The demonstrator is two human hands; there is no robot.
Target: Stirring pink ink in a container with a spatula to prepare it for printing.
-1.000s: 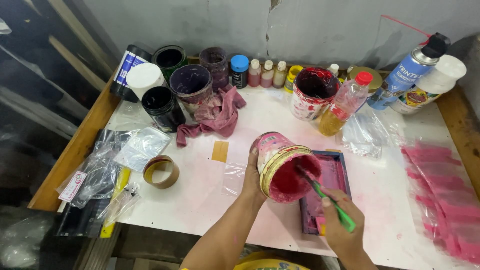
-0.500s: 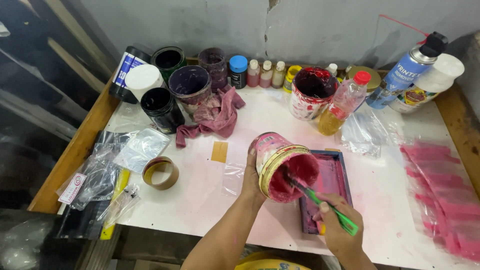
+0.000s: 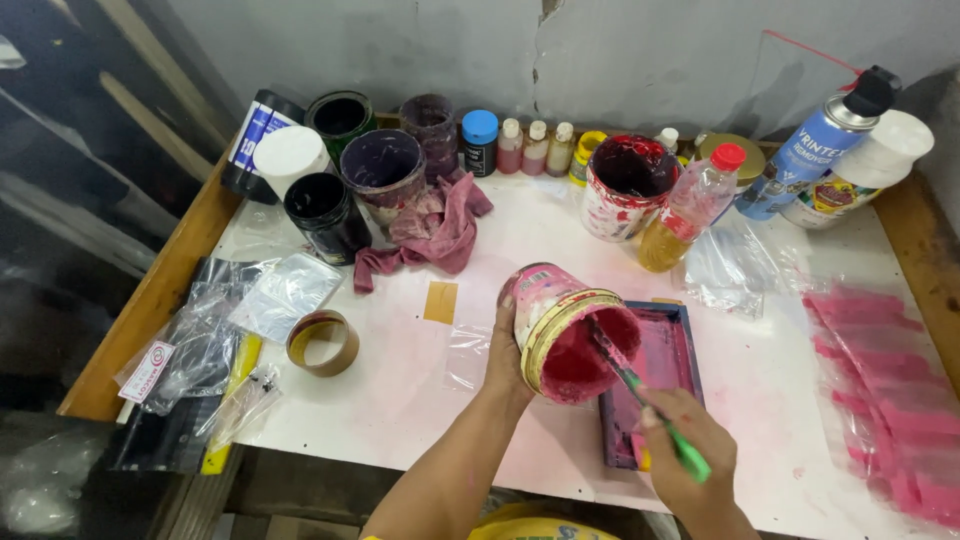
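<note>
My left hand [image 3: 506, 358] grips a paint-smeared can [image 3: 560, 322] of magenta ink, tilted with its mouth toward me over the white table [image 3: 400, 400]. In my right hand [image 3: 690, 455] is a green-handled stirring tool [image 3: 650, 405], its tip reaching into the can's pink ink. Just right of and below the can lies a dark rectangular tray [image 3: 665, 360] stained pink.
Several ink tubs stand at the back left, with a pink-stained rag [image 3: 435, 230] before them. Small bottles, a red-stained bucket [image 3: 625, 185], an amber bottle [image 3: 690, 205] and a spray can [image 3: 815, 145] line the back. A tape roll [image 3: 322, 342] and plastic bags lie left; pink-stained plastic [image 3: 885, 400] lies right.
The tool's tip has shifted inside the can as my right hand moved a little down and to the right. The can stays tilted in my left hand.
</note>
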